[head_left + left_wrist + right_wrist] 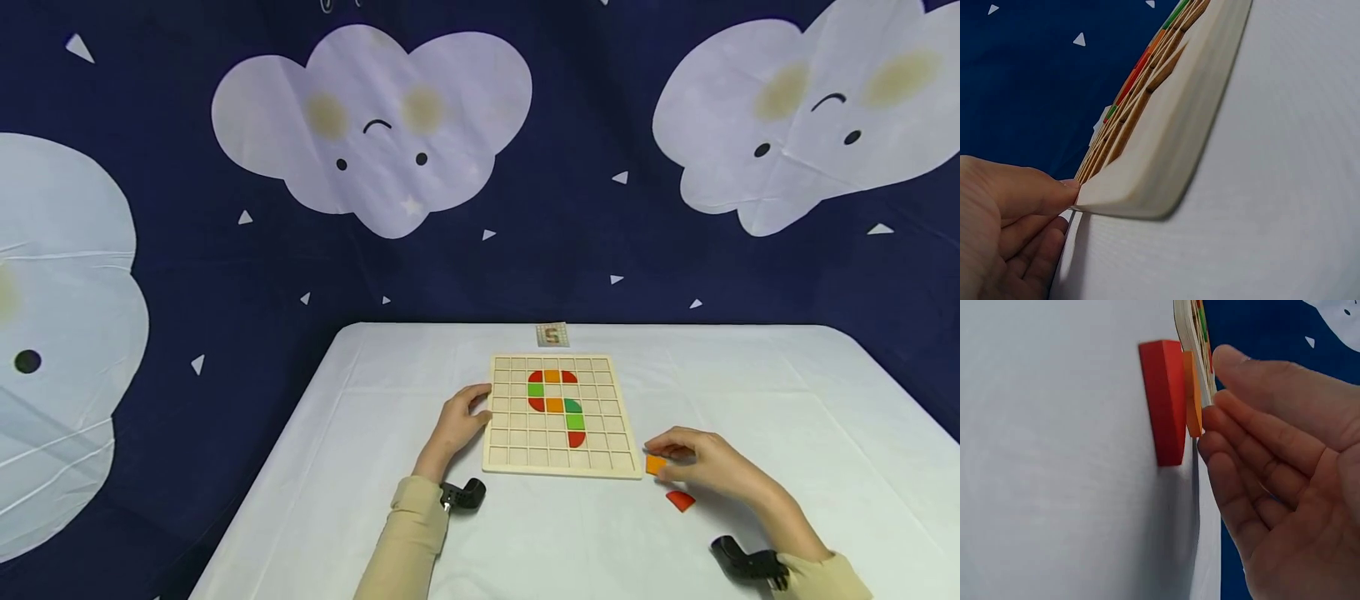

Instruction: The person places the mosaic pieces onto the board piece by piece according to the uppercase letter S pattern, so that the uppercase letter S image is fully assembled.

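Observation:
My left hand [457, 423] rests at the left edge of a square wooden grid board [510, 457], its thumb and a finger touching the rim a little apart. Red, orange and green tiles lie in the board's cells, forming a curved figure. Beside the board's near right corner, my right hand [705, 462] is around an orange square tile [656, 464] on the table. In the right wrist view a gap shows between the thumb and the loosely bent fingers, with the orange tile [1192, 394] just before them. A red quarter-round tile [681, 500] lies nearer.
A small pattern card [552, 335] lies behind the board at the far edge of the white-covered table [405, 358]. Dark blue cloth with clouds [375, 125] hangs behind. Each wrist wears a black camera mount [467, 495].

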`<action>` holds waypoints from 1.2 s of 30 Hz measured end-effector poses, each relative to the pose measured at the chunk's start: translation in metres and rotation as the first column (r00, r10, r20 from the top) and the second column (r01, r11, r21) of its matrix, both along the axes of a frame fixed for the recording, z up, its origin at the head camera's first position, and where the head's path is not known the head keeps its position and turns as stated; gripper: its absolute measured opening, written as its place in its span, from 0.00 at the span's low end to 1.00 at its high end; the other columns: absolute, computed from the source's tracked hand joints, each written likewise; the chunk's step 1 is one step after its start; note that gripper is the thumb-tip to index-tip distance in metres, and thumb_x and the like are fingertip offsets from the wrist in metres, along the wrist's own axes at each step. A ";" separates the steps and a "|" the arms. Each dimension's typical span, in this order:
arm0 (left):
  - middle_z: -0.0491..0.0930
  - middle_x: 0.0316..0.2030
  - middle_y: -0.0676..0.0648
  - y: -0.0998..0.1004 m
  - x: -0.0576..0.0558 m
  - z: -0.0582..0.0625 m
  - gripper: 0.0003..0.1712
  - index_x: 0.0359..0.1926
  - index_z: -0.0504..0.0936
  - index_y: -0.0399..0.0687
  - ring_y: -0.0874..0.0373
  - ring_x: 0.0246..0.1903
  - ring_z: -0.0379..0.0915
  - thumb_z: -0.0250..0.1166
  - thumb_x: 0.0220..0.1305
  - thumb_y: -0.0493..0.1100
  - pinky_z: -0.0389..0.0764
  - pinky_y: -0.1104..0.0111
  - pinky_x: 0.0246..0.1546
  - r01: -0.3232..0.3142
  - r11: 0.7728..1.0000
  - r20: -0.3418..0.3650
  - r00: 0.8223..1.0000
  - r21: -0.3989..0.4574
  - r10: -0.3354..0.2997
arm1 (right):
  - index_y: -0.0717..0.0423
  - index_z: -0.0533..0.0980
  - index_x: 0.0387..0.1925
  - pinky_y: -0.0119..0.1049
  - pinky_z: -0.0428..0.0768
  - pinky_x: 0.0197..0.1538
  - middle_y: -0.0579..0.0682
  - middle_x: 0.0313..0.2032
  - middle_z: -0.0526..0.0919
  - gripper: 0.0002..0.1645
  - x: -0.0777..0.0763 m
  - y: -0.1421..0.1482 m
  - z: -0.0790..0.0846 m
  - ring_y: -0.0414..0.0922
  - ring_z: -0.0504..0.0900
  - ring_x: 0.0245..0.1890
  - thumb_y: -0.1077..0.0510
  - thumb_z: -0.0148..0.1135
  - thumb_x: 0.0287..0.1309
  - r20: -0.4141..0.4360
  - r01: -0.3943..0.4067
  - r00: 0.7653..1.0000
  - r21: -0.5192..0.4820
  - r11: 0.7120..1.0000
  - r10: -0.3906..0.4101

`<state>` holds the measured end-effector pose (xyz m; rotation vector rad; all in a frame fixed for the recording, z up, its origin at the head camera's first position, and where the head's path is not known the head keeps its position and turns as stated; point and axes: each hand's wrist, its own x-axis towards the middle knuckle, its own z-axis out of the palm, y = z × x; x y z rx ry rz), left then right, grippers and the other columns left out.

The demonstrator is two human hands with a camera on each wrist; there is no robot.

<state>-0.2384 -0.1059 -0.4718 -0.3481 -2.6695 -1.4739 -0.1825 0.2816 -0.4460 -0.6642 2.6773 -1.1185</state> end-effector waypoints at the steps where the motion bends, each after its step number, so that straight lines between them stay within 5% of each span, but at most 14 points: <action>1: 0.71 0.58 0.37 0.000 0.000 0.000 0.25 0.59 0.72 0.34 0.46 0.58 0.68 0.61 0.59 0.29 0.70 0.62 0.59 0.000 1.000 0.000 1.000 0.002 0.000 | 0.51 0.79 0.46 0.32 0.80 0.46 0.44 0.44 0.81 0.23 0.001 0.000 -0.001 0.39 0.79 0.43 0.48 0.71 0.49 -0.010 0.001 1.000 0.010 1.000 -0.001; 14: 0.71 0.57 0.37 0.001 -0.002 0.000 0.25 0.59 0.73 0.33 0.46 0.57 0.69 0.61 0.59 0.28 0.71 0.62 0.59 0.002 1.000 -0.011 1.000 0.007 -0.002 | 0.52 0.81 0.41 0.30 0.80 0.39 0.40 0.38 0.80 0.18 0.002 -0.006 -0.007 0.36 0.76 0.36 0.61 0.72 0.45 -0.165 0.038 0.986 0.059 0.998 -0.027; 19: 0.72 0.57 0.37 0.001 -0.002 0.000 0.25 0.58 0.73 0.33 0.45 0.57 0.69 0.61 0.59 0.28 0.71 0.62 0.59 0.000 1.000 -0.013 1.000 0.008 0.000 | 0.56 0.81 0.43 0.31 0.80 0.41 0.42 0.39 0.81 0.17 -0.004 -0.007 0.004 0.37 0.77 0.36 0.63 0.71 0.47 -0.212 0.082 0.974 0.010 0.997 -0.078; 25: 0.72 0.57 0.37 0.000 -0.002 0.000 0.25 0.58 0.73 0.33 0.46 0.57 0.69 0.62 0.58 0.29 0.70 0.62 0.59 -0.003 1.000 -0.014 1.000 -0.007 0.003 | 0.58 0.80 0.45 0.32 0.80 0.42 0.43 0.41 0.81 0.18 -0.021 -0.021 0.020 0.38 0.78 0.38 0.65 0.69 0.49 -0.310 0.027 0.950 -0.044 0.999 -0.039; 36: 0.72 0.57 0.37 -0.002 -0.003 -0.001 0.25 0.59 0.73 0.33 0.46 0.57 0.69 0.62 0.59 0.29 0.71 0.63 0.58 0.012 1.000 -0.023 1.000 -0.003 -0.012 | 0.60 0.80 0.46 0.41 0.80 0.44 0.44 0.42 0.81 0.18 -0.048 -0.079 0.026 0.43 0.78 0.39 0.62 0.68 0.51 -0.231 -0.097 0.970 -0.107 0.989 0.071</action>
